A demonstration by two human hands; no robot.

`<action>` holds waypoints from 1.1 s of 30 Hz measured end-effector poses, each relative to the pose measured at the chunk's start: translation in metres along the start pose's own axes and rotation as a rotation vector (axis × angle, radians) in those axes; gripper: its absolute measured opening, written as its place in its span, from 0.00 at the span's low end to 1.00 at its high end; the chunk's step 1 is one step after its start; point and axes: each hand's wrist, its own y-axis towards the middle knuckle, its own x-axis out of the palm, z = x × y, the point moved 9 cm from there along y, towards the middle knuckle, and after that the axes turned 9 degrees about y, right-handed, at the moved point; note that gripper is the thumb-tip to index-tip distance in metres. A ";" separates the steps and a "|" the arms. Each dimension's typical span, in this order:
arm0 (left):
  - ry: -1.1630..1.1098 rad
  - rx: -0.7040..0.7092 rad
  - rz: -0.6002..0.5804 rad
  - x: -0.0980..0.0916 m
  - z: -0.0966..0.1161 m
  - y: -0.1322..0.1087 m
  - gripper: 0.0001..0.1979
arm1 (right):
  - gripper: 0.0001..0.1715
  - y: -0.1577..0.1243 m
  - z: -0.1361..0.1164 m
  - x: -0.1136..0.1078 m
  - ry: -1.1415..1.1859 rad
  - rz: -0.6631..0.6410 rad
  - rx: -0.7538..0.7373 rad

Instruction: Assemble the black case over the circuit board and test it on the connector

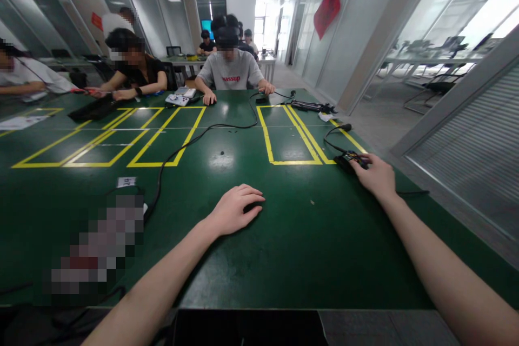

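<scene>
My left hand point(236, 210) rests on the green tabletop point(284, 259) with its fingers stretched forward, the thumb a little apart, and nothing in it. Out at the table's right edge, my right hand point(378, 175) has its fingers curled onto a small black device point(345, 160) with coloured parts on top. The fingertips hide part of that device, which sits on the table. A thin black cable point(327, 142) loops up from it to a round dark end point(346, 127).
Yellow tape rectangles point(271, 135) mark the table. A long black cable point(160, 178) runs across to a blurred-out object point(101, 243) at left, near a paper label point(126, 182). A folded black tripod-like item point(312, 106) lies far right. Across the table sits a person in grey point(231, 73); others sit left.
</scene>
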 end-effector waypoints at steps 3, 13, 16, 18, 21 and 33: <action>0.005 0.002 -0.011 0.001 0.000 0.000 0.10 | 0.29 -0.003 0.003 0.007 -0.129 -0.044 0.119; 0.010 0.008 0.002 -0.002 0.003 0.003 0.13 | 0.24 -0.069 -0.097 0.047 0.078 -0.312 -0.239; 0.000 0.022 0.060 -0.011 0.008 0.001 0.18 | 0.22 -0.128 -0.170 0.064 0.310 -0.539 -0.586; 0.001 0.047 0.064 -0.014 0.011 -0.002 0.21 | 0.22 -0.169 -0.209 0.073 0.383 -0.730 -0.765; 0.055 0.040 0.003 -0.009 0.008 -0.005 0.18 | 0.16 -0.199 -0.240 0.080 0.398 -0.848 -0.863; 0.078 -0.032 -0.053 -0.006 -0.006 0.000 0.25 | 0.18 -0.178 -0.233 0.072 0.536 -0.710 -0.765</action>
